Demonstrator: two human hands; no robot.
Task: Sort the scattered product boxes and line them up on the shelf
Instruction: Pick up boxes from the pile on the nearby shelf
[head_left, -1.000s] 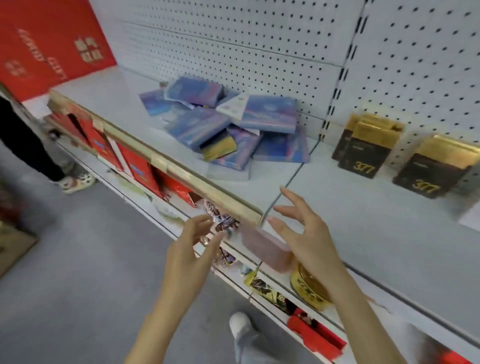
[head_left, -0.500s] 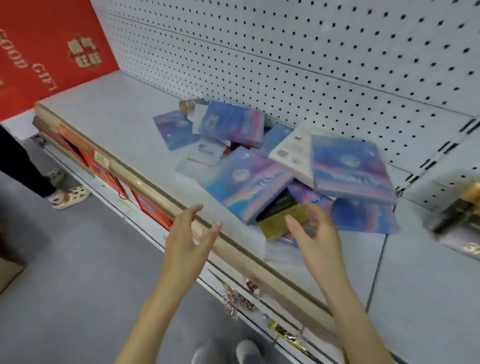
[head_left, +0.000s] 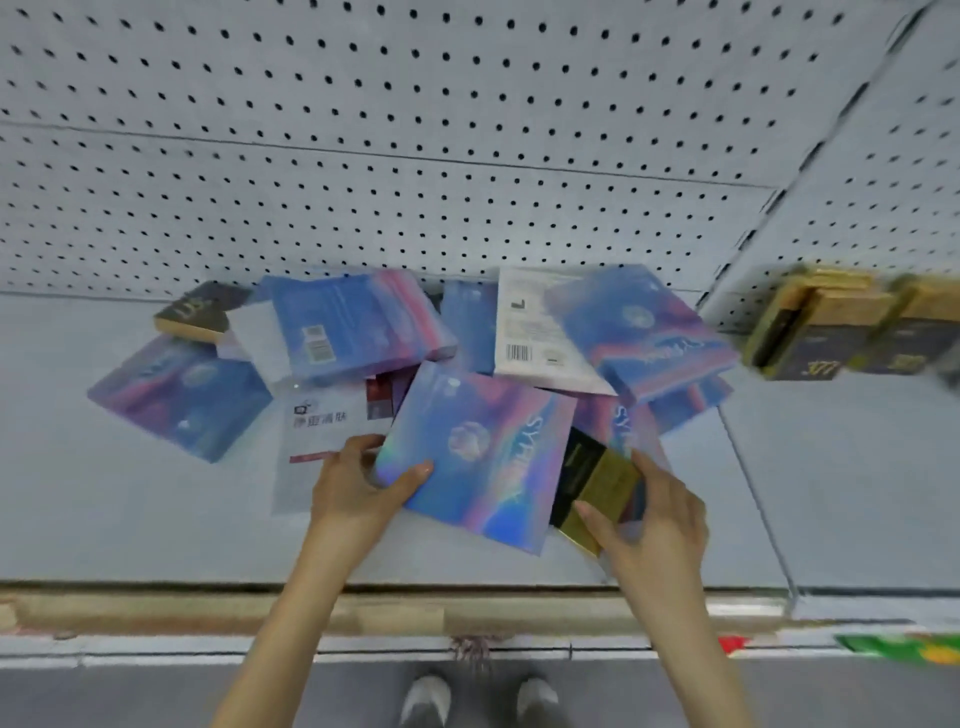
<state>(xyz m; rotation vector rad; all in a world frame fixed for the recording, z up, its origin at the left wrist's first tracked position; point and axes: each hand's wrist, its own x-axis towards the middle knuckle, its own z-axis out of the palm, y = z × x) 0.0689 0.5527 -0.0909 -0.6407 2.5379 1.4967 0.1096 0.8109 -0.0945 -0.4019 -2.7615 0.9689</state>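
Nearest: wooden front rail (head_left: 363, 610) of the shelf (head_left: 130, 519), person's shoes (head_left: 478, 699) below it. Both forearms reached over the rail. Left hand (head_left: 358, 486) was clamped on the near-left corner of the big holographic blue box (head_left: 478, 452), thumb on the top face, fingers curled under the edge. Right hand (head_left: 654, 519) was closed on the small gold/black box (head_left: 597, 483), thumb at its near corner, fingers along the far side; that box lay tucked partly under the blue one's right edge. Handling est.: blue box = flat, stiff card, prob. light, glossy foil so slippery; a pinch at one corner will let it swing, better to grip mid-edge w/ fingers under. Gold box looked compact, rigid, easy to take across its narrow sides. Behind the hands: white flat pack (head_left: 322, 441) w/ printed text under the pile, another blue box (head_left: 182, 395) left, more blue boxes stacked askew toward the back, one white-backed box (head_left: 540, 322) showing a barcode, a dark/gold box (head_left: 195, 312) at far left rear. All on the shelf, unsorted, none lined up yet. Far right, past the divider: gold/black boxes (head_left: 821, 332), blurred. Pegboard back wall (head_left: 415, 130) behind everything.
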